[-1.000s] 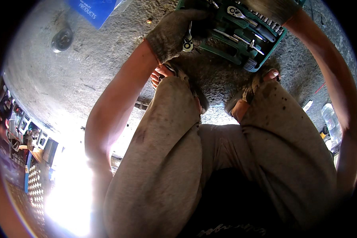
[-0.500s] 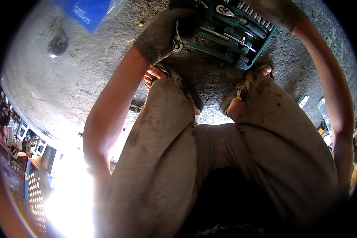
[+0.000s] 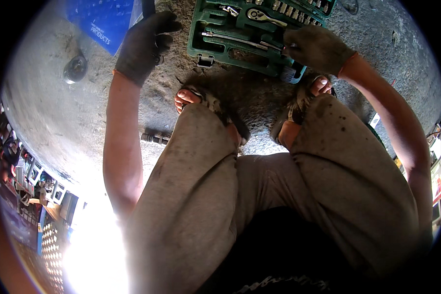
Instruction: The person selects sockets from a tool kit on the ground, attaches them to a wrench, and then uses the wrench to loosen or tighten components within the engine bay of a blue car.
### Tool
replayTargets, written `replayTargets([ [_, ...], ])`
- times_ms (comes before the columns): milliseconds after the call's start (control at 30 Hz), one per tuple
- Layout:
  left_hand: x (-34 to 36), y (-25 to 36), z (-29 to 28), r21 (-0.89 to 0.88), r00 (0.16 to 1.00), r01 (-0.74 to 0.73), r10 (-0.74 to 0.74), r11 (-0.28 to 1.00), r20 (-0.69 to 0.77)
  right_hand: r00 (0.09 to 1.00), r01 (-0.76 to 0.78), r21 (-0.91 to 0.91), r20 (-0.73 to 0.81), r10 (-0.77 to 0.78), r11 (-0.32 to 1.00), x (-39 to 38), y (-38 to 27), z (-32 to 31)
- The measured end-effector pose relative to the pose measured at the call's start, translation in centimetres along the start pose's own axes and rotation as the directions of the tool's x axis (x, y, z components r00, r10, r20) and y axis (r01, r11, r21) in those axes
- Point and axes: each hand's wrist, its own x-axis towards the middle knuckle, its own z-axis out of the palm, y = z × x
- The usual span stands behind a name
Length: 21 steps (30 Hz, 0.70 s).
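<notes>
Gloves on both hands, grey and grimy. Squatted on a rough concrete floor (image 3: 83, 112), sandalled toes just short of an open green tool case (image 3: 201, 29) lying near the top of the view.

Pulled the left hand (image 3: 142, 46) away from the case's left edge, where it had rested a second earlier with a ratchet at its fingers. Hung it now well off to the left, beside a blue packet (image 3: 108, 19), curled tight round a dark bar (image 3: 148, 7) that stuck up past the knuckles; could not make out what kind of tool.

Brought the right hand (image 3: 316, 49) down from beyond the case onto its near right corner, fingers bent over the edge and touching the tools racked there. Could not tell whether pinching anything.

Judged from that: one tool out of the case and in the left grip, the case itself left on the floor under the right.

Noted also a short bolt-like piece (image 3: 154, 138) by the left knee and a round metal part (image 3: 76, 68) farther left.
</notes>
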Motion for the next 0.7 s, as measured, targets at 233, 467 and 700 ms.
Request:
replayTargets([
  [233, -0.8, -1.0, 2.2, 0.166, 0.98, -0.111, 0.079, 0.98, 0.185, 0.972, -0.105, 0.086, -0.201, 0.12, 0.991, 0.3, -0.4, 2.4],
  [467, 0.4, -1.3, 2.3, 0.15, 0.984, -0.085, 0.059, 0.985, 0.17, 0.971, -0.161, -0.002, -0.18, 0.158, 0.987, 0.4, -0.6, 3.3],
  [700, 0.2, -1.2, 7.3, 0.623, 0.768, -0.63, 0.49, 0.464, 0.412, 0.948, -0.173, -0.065, -0.28, 0.149, 0.983, 0.8, -0.5, 3.1],
])
